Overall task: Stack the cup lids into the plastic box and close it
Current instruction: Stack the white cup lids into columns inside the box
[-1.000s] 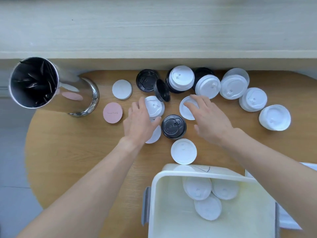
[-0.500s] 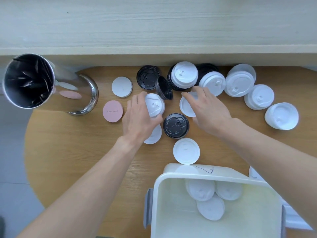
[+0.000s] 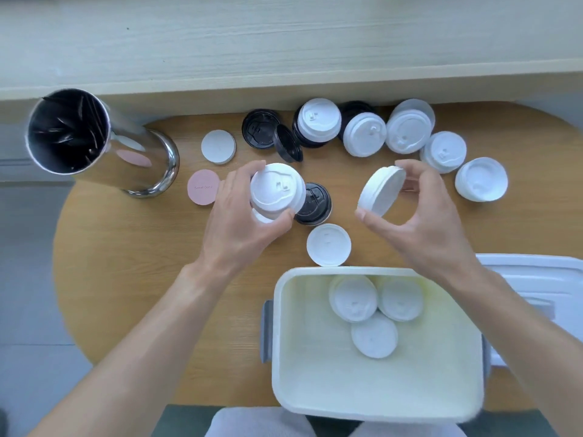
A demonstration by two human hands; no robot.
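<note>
1. Both our hands have lifted off the bench since a second ago, each now carrying a white lid it was only touching then.
2. Our left hand point(image 3: 239, 222) has its grip closed around a white domed lid point(image 3: 277, 192), top side up, fingers behind it and thumb in front.
3. Just right of that grip a black lid point(image 3: 315, 206) lies on the bench point(image 3: 126, 263), partly hidden by the held lid.
4. Our right hand point(image 3: 422, 216) pinches a second white lid point(image 3: 380, 192) tilted on edge, fingertips at its far rim, thumb at its near rim.
5. Between the two grips and nearer to us, a flat white lid point(image 3: 328, 244) lies just beyond the box rim.
6. Below the right grip the plastic box point(image 3: 284, 357) stands open with three white lids point(image 3: 375, 310) inside, touching one another.
7. Beyond both grips more white and black lids point(image 3: 362, 134) are clustered at the bench's far edge.
8. Right of the box lies its cover point(image 3: 536, 275), partly under our right forearm.
</note>
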